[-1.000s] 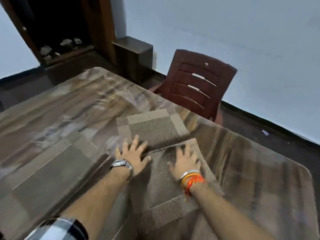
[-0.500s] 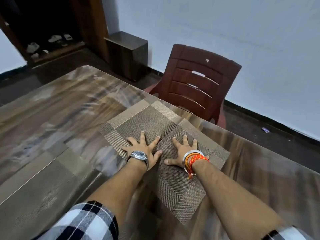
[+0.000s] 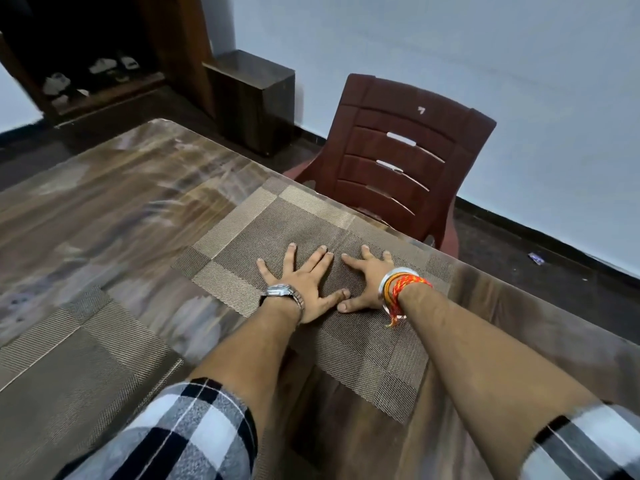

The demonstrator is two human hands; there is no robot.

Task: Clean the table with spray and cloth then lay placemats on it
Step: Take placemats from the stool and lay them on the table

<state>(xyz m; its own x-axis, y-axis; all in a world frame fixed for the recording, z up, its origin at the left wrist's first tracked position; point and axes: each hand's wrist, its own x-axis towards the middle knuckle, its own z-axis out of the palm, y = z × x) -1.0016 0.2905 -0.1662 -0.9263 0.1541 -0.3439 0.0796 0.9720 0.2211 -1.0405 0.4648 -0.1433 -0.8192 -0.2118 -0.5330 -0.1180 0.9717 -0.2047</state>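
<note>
Apparently past the wiping, the left hand (image 3: 304,282) and right hand (image 3: 367,284), fingers splayed flat, press a placemat (image 3: 263,230) on the table (image 3: 121,202) beside the chair (image 3: 398,161); a second placemat (image 3: 79,368) lies farther from it.

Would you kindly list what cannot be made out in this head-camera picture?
Head view:
- Near placemat: cut off by left edge and the sleeve.
- Chair: seat hidden behind the table.
- Pale items on the dark shelf: too small, dim.
- Far placemat: middle covered by the left hand and right hand.
</note>
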